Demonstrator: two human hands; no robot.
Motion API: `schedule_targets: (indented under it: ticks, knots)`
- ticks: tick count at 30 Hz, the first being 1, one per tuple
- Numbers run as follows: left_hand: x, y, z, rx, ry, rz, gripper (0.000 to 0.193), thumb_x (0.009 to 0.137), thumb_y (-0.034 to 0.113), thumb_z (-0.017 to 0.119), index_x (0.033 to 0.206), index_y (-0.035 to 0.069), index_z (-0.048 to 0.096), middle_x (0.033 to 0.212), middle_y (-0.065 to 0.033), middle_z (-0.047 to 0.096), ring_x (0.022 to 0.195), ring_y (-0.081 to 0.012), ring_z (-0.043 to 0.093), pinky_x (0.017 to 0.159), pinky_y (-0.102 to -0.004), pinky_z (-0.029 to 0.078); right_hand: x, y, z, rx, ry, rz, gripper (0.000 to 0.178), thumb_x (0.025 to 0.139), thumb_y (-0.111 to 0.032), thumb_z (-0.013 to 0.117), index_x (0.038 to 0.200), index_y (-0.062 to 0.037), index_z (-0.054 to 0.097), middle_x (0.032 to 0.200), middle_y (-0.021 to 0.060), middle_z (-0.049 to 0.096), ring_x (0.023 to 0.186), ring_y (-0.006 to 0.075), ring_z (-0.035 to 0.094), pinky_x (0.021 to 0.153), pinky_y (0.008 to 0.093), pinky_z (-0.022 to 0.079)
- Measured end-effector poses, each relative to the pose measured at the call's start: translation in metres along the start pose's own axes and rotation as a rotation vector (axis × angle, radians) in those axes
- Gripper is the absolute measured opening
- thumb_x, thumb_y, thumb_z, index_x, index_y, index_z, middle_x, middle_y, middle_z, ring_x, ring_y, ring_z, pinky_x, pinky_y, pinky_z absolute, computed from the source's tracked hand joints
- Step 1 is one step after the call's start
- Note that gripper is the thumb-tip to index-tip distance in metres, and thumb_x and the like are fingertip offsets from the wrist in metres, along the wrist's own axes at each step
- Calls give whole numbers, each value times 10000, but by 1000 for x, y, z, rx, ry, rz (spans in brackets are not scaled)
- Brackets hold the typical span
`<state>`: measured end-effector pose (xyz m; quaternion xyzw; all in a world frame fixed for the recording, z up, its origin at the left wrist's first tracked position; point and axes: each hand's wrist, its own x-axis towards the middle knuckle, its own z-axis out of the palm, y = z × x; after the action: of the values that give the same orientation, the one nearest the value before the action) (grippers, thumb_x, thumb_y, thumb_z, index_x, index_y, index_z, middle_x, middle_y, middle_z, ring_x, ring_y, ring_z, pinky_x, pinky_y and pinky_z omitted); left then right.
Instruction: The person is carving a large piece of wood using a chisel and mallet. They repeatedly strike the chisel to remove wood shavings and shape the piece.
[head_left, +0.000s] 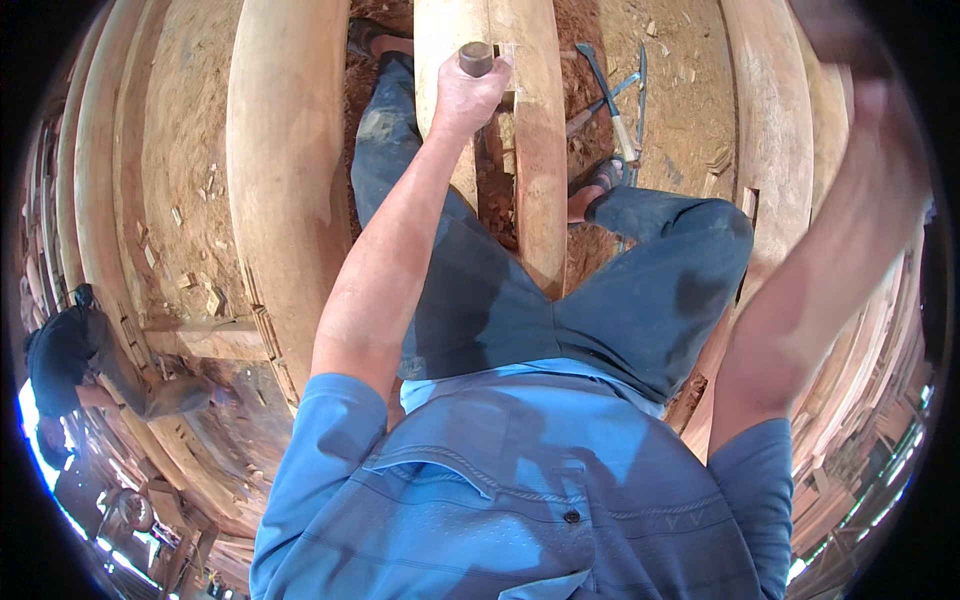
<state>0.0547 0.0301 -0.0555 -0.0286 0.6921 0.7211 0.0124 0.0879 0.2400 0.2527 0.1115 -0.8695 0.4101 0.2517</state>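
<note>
My left hand [468, 98] is closed around an upright chisel [477, 58]; the round wooden butt of its handle points up at me. Its blade is hidden under the hand, at the pale timber beam [540, 180] that I straddle. A long slot [495, 190] is cut into this beam, just on my side of the hand. My right hand [872, 95] is raised high at the far right, smeared by motion. It grips a brown, blurred tool [840, 38] whose kind I cannot make out.
Beyond my right foot, long-handled tools [612, 100] lie crossed on the dirt floor among wood chips. Thick rounded logs [285, 130] run along my left, and another log [780, 110] lies to the right. At far left another person [75, 355] bends over timber.
</note>
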Motion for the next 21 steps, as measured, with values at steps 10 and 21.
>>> schedule_targets:
  ticks: [10, 21]
  knots:
    - [4, 15, 6, -39, -35, -40, 213, 913, 182, 684, 759, 56, 610, 633, 21, 574, 550, -77, 522, 518, -282, 445, -112, 73, 59, -561, -868, 482, 436, 751, -102, 626, 1130, 108, 582, 1006, 316, 677, 996, 392, 684, 833, 463, 537]
    - [2, -6, -2, 35, -29, 58, 293, 900, 167, 691, 651, 84, 562, 579, 14, 573, 537, -82, 535, 526, -280, 438, -23, -11, 18, -173, -275, 581, 400, 776, -179, 677, 1096, 54, 612, 844, 186, 677, 778, 307, 672, 699, 423, 517]
